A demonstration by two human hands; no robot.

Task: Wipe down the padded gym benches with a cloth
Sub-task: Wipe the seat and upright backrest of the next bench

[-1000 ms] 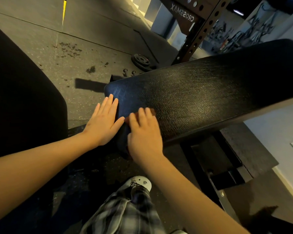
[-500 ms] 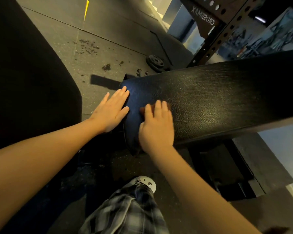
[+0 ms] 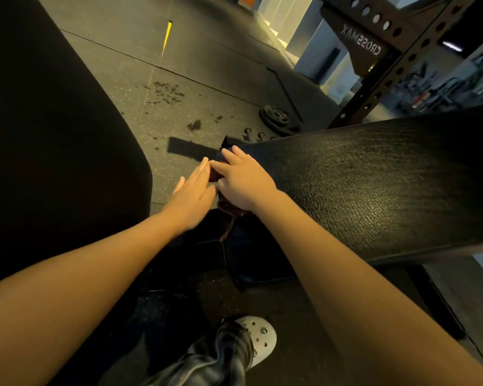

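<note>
Gym floor (image 3: 207, 79), dark rubber tiles w/ a yellow mark (image 3: 167, 34) and a scatter of dark crumbs (image 3: 165, 93). Weight plates (image 3: 273, 115) lie flat near the foot of a perforated steel rack (image 3: 402, 32) in the bkgd.

From where I stand, the black padded bench (image 3: 374, 185) runs in from the right, textured top facing up, its near end towards the person. The right hand (image 3: 243, 182) lies on that end corner, fingers stretched out over the edge, pressing a dark brown cloth (image 3: 229, 210) against the pad. The cloth is bunched under the palm and a tail of it hangs down below the wrist. Prob. pressed rather than gripped, but the light is poor there.

The left hand (image 3: 193, 196) is flat and released, fingers straight and together, just beside the bench end, its fingertips touching the right hand's fingers.

A second dark pad (image 3: 53, 149) fills the left side. Below, a plaid trouser leg (image 3: 215, 360) and a white shoe (image 3: 262, 335).
</note>
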